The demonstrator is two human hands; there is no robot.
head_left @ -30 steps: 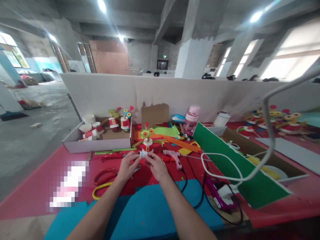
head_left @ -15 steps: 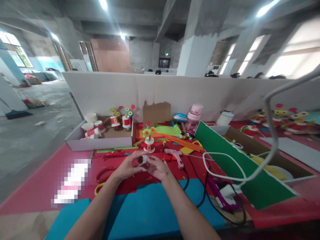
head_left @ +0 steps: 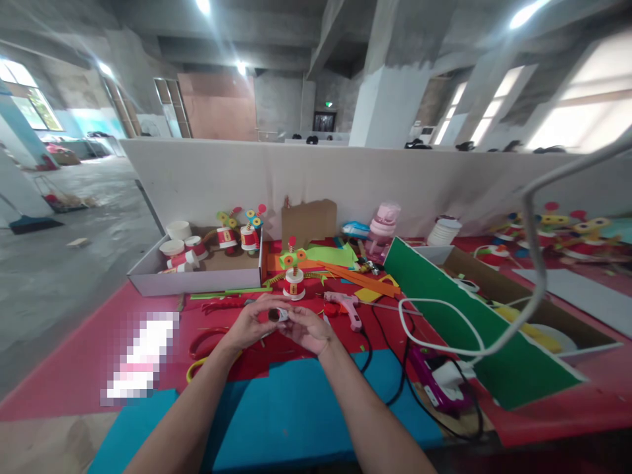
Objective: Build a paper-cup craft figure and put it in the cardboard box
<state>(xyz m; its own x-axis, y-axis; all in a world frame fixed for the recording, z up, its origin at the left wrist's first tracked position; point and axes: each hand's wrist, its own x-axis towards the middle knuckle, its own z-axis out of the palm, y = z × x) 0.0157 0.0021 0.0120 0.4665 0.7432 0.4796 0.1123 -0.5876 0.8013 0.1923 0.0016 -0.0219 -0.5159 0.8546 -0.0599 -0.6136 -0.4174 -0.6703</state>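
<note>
Between my two hands is a small whitish roll with a dark brown end (head_left: 274, 316); its exact kind is too small to make out. My left hand (head_left: 253, 322) is curled round its left side, thumb below and fingers over the top. The fingertips of my right hand (head_left: 309, 328) pinch its right side. Just beyond stands a paper-cup figure (head_left: 294, 283) with a green head, orange eyes and spring-like folded arms. A pink glue gun (head_left: 344, 308) lies right of my right hand. Red-handled scissors (head_left: 210, 342) and a yellow handle ring (head_left: 196, 370) lie near my left forearm.
A white box (head_left: 197, 282) with paper cups and two figures stands at the left. A green-sided box (head_left: 444, 316) is on the right, beside a purple power strip (head_left: 439, 385) with trailing cables. Orange paper strips (head_left: 365, 280) lie behind the glue gun. Blue sheet (head_left: 296, 415) covers the front.
Both hands stay in nearly the same place. The roll has tilted slightly between the fingers, its brown end turned a little further left.
</note>
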